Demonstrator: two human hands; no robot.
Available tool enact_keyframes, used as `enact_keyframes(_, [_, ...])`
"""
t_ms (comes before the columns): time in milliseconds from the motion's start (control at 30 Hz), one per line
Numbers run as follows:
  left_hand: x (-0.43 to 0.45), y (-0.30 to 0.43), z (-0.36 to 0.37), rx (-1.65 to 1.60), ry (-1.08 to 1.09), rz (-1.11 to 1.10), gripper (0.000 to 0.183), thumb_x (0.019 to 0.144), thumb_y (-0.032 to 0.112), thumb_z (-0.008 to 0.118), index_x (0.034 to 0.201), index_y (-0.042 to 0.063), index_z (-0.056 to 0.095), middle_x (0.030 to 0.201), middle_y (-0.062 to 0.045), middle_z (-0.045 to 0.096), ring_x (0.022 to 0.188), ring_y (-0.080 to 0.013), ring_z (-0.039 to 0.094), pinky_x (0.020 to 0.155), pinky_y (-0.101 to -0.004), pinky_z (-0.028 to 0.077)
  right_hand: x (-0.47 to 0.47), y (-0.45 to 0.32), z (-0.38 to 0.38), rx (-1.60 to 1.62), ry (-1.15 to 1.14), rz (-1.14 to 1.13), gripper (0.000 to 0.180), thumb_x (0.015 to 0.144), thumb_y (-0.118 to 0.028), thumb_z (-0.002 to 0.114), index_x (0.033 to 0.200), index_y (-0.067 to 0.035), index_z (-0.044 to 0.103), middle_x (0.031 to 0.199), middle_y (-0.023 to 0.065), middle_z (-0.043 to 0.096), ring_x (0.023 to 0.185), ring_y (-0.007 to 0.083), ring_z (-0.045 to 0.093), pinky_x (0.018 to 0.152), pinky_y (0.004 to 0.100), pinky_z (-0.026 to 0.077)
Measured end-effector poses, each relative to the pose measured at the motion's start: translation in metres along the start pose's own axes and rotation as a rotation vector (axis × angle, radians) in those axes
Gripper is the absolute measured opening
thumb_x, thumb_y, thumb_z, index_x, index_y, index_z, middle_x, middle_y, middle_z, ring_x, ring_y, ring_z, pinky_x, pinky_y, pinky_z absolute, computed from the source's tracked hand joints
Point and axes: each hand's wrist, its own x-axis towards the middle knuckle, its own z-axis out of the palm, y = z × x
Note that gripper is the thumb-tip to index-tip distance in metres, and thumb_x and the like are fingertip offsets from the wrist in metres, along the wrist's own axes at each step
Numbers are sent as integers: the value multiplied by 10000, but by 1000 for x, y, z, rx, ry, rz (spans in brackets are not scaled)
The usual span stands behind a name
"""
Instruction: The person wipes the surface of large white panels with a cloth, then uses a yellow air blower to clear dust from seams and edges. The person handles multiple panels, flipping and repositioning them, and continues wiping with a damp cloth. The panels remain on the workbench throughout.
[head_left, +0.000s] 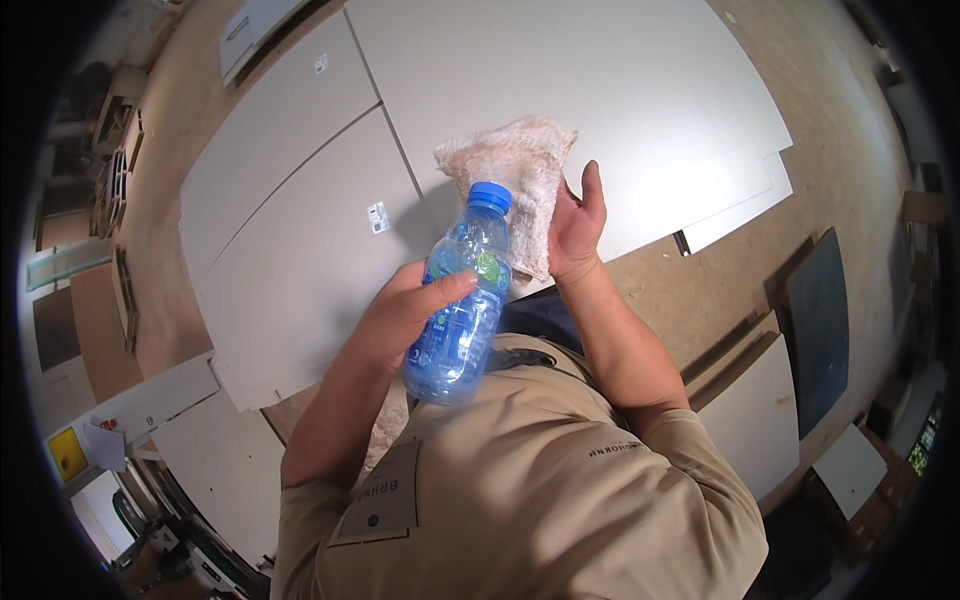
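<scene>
My left hand is wrapped around a clear blue plastic bottle, its thumb lying across the printed label. The blue screw cap is on the bottle, which tilts with the cap pointing away from me. How much liquid is inside I cannot tell. Just right of the bottle, a stained whitish terry cloth rests on my right hand. That hand has its palm turned inward and its thumb raised apart from the cloth; the other fingers are hidden behind it. Both hands are above large pale panels.
Dark seams divide the panels, and small printed stickers are on them. A dark board and a white board stand at right on the concrete floor. Machine parts and a yellow plate are at lower left.
</scene>
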Motion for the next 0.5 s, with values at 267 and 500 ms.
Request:
enact_keyframes(267, [15, -6, -5, 77, -158, 129, 562, 868, 253, 768, 1305, -8, 531, 1119, -92, 654, 984, -164, 650, 864, -329, 543, 8, -18, 0, -64, 24, -87, 855, 952, -680, 408, 1545, -73, 308, 1538, 189, 397, 1392, 391, 406, 1151, 518, 339])
enact_keyframes(500, [41, -37, -68, 166, -38, 499, 825, 657, 55, 864, 1376, 27, 462, 1282, -102, 609, 1167, -215, 607, 1035, -386, 476, -16, -63, 17, -417, 268, -335, 874, 914, -654, 512, 1515, -37, 363, 1517, 225, 420, 1372, 437, 421, 1137, 579, 351])
